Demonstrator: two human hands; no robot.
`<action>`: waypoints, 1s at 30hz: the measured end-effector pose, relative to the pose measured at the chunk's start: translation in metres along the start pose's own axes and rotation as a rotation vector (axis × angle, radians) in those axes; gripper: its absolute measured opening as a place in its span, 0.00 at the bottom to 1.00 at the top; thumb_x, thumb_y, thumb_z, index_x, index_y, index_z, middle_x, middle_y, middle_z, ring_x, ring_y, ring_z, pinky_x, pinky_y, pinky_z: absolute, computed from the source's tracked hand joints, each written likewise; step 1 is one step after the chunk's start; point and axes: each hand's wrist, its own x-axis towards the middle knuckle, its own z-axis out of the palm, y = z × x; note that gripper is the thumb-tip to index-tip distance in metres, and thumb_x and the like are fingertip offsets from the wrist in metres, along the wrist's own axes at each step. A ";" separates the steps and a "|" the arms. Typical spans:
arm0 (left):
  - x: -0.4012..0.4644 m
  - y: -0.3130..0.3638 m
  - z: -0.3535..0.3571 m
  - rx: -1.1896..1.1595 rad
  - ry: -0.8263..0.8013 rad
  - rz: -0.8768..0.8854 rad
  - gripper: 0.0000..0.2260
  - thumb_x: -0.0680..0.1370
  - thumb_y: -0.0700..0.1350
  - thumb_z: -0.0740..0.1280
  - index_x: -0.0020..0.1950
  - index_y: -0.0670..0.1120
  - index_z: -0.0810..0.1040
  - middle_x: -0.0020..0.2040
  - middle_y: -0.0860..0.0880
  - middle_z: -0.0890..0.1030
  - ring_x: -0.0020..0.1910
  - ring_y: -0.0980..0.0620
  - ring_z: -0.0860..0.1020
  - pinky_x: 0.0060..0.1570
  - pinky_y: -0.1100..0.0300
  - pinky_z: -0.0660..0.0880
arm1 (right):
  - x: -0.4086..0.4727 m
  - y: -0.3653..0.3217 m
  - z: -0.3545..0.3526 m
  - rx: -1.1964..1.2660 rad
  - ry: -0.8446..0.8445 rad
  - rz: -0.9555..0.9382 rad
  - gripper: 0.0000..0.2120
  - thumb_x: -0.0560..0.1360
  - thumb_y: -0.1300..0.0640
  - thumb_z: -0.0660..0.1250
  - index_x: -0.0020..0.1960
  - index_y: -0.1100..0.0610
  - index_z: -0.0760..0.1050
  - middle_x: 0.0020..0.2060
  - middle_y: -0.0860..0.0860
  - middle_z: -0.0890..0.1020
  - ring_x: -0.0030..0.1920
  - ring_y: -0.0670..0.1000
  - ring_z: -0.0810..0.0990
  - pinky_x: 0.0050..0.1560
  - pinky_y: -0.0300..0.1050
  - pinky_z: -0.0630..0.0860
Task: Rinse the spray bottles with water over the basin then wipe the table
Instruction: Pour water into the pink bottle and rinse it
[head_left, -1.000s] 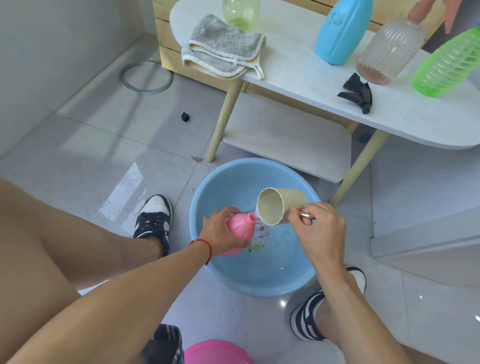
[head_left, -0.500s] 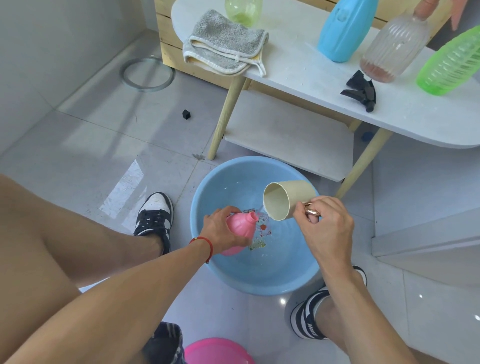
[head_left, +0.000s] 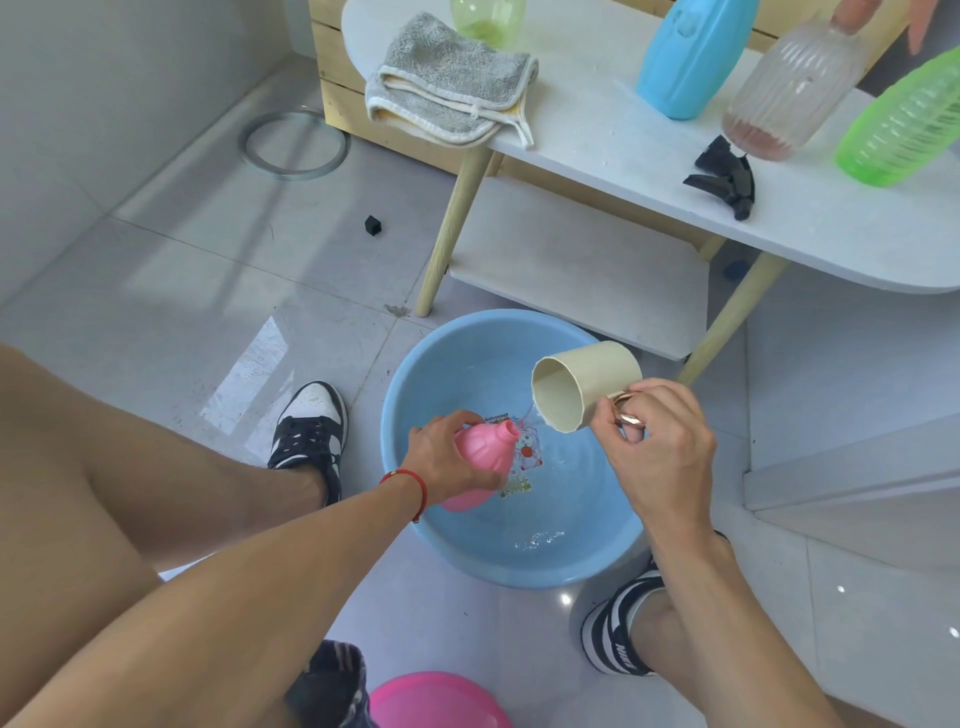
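Gripping the pink spray bottle (head_left: 480, 460) around its body, the left hand (head_left: 449, 457) tilts it over the blue basin (head_left: 415, 374) on the floor. The right hand (head_left: 652, 447) pinches the handle of a beige cup (head_left: 587, 384) tipped just right of the bottle's neck. Beyond, the bench (head_left: 597, 130) carries a folded grey cloth (head_left: 449, 83).

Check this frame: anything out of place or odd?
A black spray trigger head lies loose on the white table, detached from any bottle. A small black piece sits alone on the floor tiles. Nothing else stands out.
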 end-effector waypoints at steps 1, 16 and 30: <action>0.000 0.000 0.000 0.001 -0.001 0.000 0.36 0.54 0.66 0.76 0.62 0.64 0.75 0.58 0.55 0.76 0.62 0.48 0.73 0.58 0.45 0.79 | 0.000 0.000 0.000 0.002 -0.001 -0.005 0.17 0.76 0.61 0.71 0.30 0.62 0.73 0.30 0.54 0.78 0.47 0.58 0.82 0.47 0.40 0.73; -0.004 0.004 -0.001 -0.010 -0.041 -0.003 0.35 0.54 0.65 0.75 0.61 0.64 0.75 0.57 0.55 0.76 0.61 0.47 0.74 0.58 0.45 0.79 | 0.000 0.003 -0.002 -0.005 0.028 -0.307 0.15 0.77 0.65 0.71 0.33 0.61 0.73 0.33 0.55 0.77 0.49 0.61 0.83 0.51 0.43 0.78; -0.004 0.002 -0.002 0.001 -0.059 -0.009 0.37 0.53 0.67 0.75 0.62 0.64 0.75 0.57 0.57 0.75 0.62 0.48 0.74 0.58 0.46 0.79 | -0.007 -0.009 0.001 -0.052 0.067 -0.492 0.15 0.72 0.71 0.74 0.36 0.61 0.69 0.28 0.55 0.71 0.38 0.63 0.81 0.49 0.56 0.83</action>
